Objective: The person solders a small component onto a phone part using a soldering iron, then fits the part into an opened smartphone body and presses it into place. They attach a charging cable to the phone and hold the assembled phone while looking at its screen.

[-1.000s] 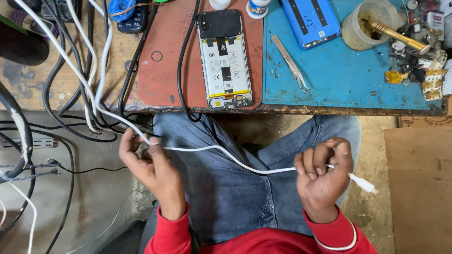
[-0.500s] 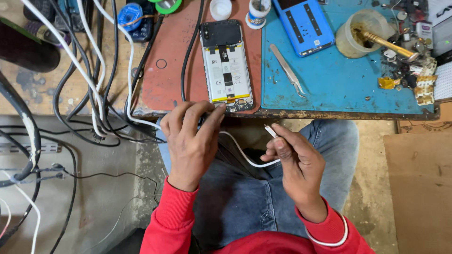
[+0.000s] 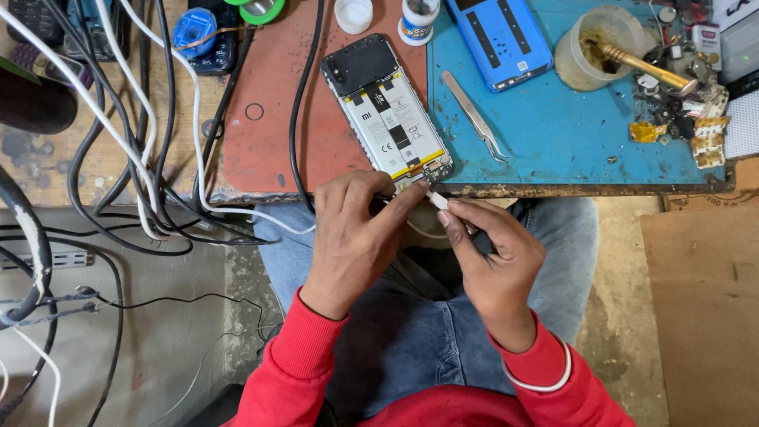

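Observation:
An opened phone [image 3: 389, 109] with its back cover off lies on the bench, half on the red mat [image 3: 269, 126] and half on the blue mat [image 3: 569, 134]. My left hand [image 3: 353, 237] rests its fingertips on the phone's near bottom edge. My right hand [image 3: 492, 261] pinches the white plug [image 3: 437, 199] of a white cable, its tip right by the phone's bottom end. The white cable [image 3: 261, 215] runs off leftward under my left hand.
Metal tweezers [image 3: 474, 119] lie on the blue mat beside a blue device [image 3: 498, 35]. A cup with a brass tool [image 3: 609, 47] and small parts [image 3: 696, 103] sit at the right. Black and white cables [image 3: 134, 158] tangle at the left. Solder wire spools [image 3: 198, 28] lie beyond.
Both hands rose from my lap to the bench edge. The right hand brought the white plug up to the phone's bottom end and the left hand reached the phone.

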Available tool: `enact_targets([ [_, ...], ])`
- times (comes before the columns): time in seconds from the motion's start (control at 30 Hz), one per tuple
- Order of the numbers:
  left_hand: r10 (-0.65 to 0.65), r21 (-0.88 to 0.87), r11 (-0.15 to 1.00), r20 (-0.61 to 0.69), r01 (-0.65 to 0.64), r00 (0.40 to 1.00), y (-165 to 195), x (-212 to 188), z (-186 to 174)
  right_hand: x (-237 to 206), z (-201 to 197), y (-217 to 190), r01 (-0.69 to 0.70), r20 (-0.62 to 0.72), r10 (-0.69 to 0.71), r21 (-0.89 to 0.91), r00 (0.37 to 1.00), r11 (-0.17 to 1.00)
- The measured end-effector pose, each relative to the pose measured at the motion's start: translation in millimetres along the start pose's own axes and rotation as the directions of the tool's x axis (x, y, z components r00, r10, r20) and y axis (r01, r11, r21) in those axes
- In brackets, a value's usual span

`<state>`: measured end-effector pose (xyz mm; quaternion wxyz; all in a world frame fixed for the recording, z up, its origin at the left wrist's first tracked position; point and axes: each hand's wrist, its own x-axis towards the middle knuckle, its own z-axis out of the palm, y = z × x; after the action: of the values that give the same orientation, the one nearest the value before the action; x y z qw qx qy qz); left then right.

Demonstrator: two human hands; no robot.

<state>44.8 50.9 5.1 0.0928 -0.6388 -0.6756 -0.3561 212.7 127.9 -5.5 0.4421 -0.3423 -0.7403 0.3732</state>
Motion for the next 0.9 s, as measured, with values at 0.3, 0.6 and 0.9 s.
enact_targets([
  [0.3, -0.056, -0.058, 0.997, -0.015, 0.055, 0.998, 1.2, 4.1, 3.5, 3.2, 6.2, -3.6, 0.072, -0.030, -0.074, -0.070, 0.997, 0.995],
  [0.6, -0.023, -0.074, 0.997, -0.035, 0.020, 0.999, -0.2, 5.5, 3.7, 0.5, 9.8, -15.3, 0.087, -0.009, -0.090, -0.174, 0.996, 0.981],
  [0.9, -0.045, -0.091, 0.995, -0.064, 0.039, 0.997, 5.2, 11.2, 4.0, 0.0, 14.2, -19.6, 0.148, -0.032, -0.161, -0.240, 0.987, 0.959],
])
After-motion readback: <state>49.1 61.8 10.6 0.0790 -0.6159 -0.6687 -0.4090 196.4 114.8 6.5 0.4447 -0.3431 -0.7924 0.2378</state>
